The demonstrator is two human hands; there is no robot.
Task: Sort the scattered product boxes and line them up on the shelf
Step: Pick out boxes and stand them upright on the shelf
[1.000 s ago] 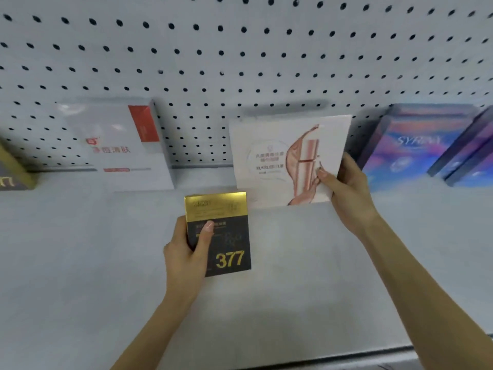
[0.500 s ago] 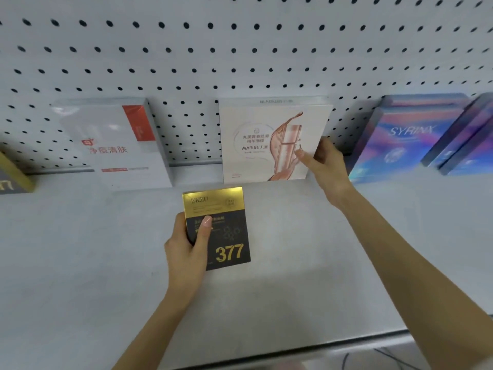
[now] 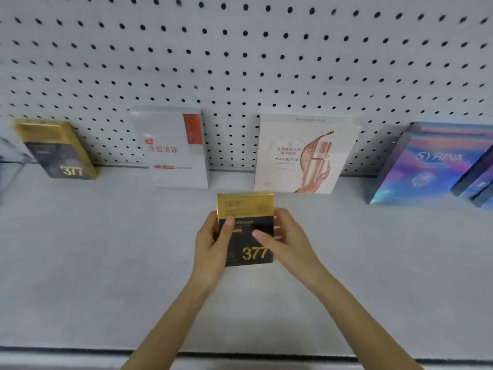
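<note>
A black and gold box marked 377 [image 3: 249, 252] is held upright over the middle of the grey shelf [image 3: 106, 263]. My left hand [image 3: 213, 241] grips its left edge, thumb across the front. My right hand [image 3: 282, 241] holds its right edge, with the thumb lying over the front. Against the pegboard stand a second 377 box [image 3: 57, 150] at the left, a white and red box [image 3: 173, 148], a white MARUBI box with a pink bottle [image 3: 304, 156] and a blue SYRINX box [image 3: 426, 164].
More dark blue boxes [image 3: 477, 182] lean at the far right. The pegboard back wall [image 3: 240, 49] rises behind the row. The shelf's front edge [image 3: 240, 353] runs along the bottom of the view.
My right hand let go of the MARUBI box, which now stands against the pegboard, and came back to the 377 box. The view shifted left, showing the second 377 box.
</note>
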